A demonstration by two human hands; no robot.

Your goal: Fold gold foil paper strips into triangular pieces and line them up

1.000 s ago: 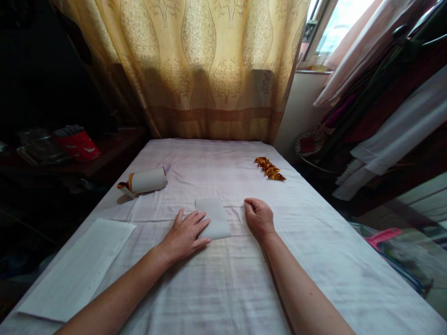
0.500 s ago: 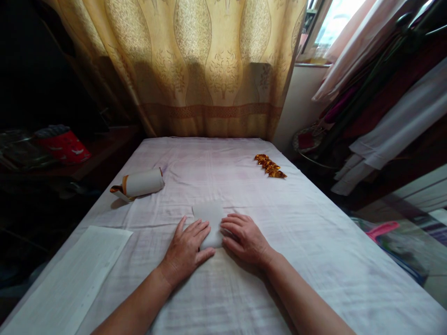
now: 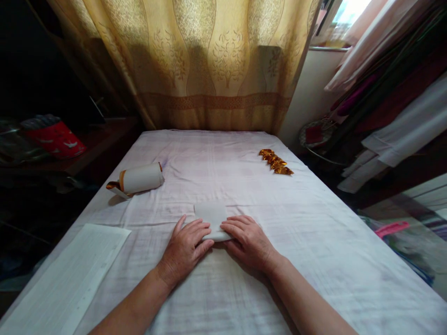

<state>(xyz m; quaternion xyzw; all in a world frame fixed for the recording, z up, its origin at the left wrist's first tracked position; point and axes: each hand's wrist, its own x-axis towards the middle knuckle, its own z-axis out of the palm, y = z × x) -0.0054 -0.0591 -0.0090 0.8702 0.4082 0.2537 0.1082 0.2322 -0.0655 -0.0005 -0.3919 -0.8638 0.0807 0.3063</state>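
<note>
A small whitish-grey sheet of paper (image 3: 210, 212) lies on the cloth-covered surface in front of me, its near edge curled into a rounded roll. My left hand (image 3: 186, 244) holds the left end of that roll, fingers on top and thumb at the near side. At the right end, my right hand (image 3: 249, 239) grips it the same way, its thumb partly tucked underneath. The paper's far part lies flat beyond the fingertips. Its side edges are partly hidden by my fingers.
A white paper roll with a gold inner face (image 3: 141, 178) lies at the left. Several shiny gold folded pieces (image 3: 275, 163) form a row at the right. A long white sheet (image 3: 77, 274) lies near left. Beyond the far edge hangs a yellow curtain (image 3: 226, 70).
The paper's near edge has gone from lying flatter to a raised, rounded roll. My right thumb has slipped under it. My view has shifted slightly.
</note>
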